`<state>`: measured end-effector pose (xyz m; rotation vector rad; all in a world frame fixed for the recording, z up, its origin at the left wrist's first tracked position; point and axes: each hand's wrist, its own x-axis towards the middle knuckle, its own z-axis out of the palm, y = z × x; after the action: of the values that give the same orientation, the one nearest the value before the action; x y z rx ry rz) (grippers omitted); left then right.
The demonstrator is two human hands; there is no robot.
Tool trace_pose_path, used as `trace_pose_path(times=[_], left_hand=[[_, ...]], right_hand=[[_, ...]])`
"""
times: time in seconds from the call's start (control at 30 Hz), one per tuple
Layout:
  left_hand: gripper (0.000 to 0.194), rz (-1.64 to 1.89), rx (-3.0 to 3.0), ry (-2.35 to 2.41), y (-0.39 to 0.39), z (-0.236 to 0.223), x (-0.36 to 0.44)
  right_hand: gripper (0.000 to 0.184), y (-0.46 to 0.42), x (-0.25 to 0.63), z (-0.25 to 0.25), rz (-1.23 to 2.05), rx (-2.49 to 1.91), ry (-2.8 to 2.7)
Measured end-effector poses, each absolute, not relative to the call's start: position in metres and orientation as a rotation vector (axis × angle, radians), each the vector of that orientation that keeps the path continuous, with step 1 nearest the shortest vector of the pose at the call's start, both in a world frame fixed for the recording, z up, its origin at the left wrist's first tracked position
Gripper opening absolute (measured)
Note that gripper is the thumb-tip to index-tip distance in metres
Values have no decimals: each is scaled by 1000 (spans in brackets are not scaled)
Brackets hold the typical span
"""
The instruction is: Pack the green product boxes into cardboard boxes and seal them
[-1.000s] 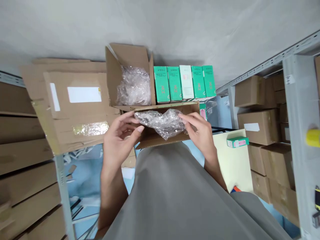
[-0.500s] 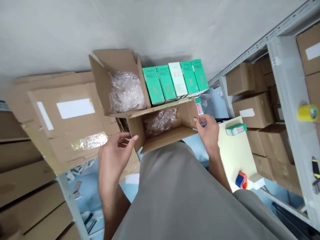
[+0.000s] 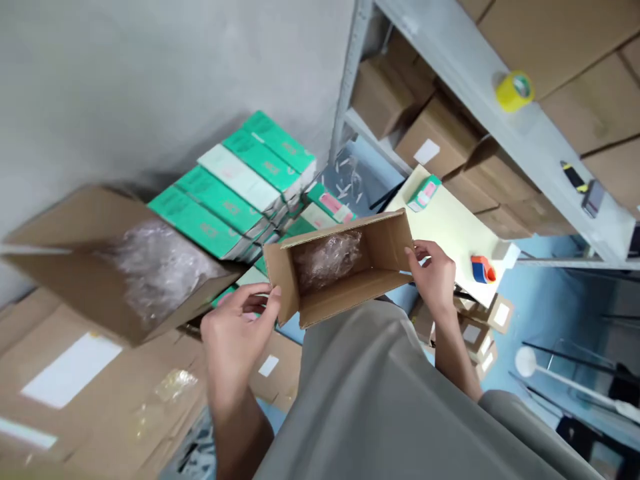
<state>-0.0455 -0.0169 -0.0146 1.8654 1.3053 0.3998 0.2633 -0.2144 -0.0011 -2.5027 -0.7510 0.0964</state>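
An open cardboard box is held up in front of my body by its two ends. Clear bubble wrap lies inside it. My left hand pinches the left end flap between thumb and fingers. At the opposite end my right hand grips the edge with thumb and bent fingers. Left of these hands stands a larger open carton filled with more bubble wrap. Behind the held box are stacked green boxes, with a white box among them.
A pale table at the right bears a small green box and an orange-and-blue tape dispenser. Yellow tape, a cutter and a phone-like object lie on the metal shelf. Cartons fill the rack.
My view has swung to the right, toward the pale table and shelf. Both hands have carried the box along, away from the larger carton and the row of green boxes.
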Motion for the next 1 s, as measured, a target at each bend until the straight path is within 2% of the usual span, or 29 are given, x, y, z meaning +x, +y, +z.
trace_pose_path(times=[0.23, 0.47, 0.6, 0.8, 0.9, 1.0], left_hand=[[29, 285, 2086, 995, -31, -23, 123], [31, 16, 2326, 776, -86, -72, 324], [26, -139, 2398, 631, -118, -90, 418], [26, -220, 2386, 489, -139, -117, 498], [35, -253, 2341, 468, -136, -142, 527], [43, -156, 2444, 651, -134, -177, 554]], right_hand=[[39, -316, 340, -28, -22, -2527, -399], [47, -417, 441, -68, 2, -2558, -76], [44, -455, 490, -84, 26, -2599, 62], [35, -480, 539, -110, 91, -2644, 171], [31, -484, 553, -120, 153, -2662, 251], [29, -487, 561, -125, 186, -2650, 290]])
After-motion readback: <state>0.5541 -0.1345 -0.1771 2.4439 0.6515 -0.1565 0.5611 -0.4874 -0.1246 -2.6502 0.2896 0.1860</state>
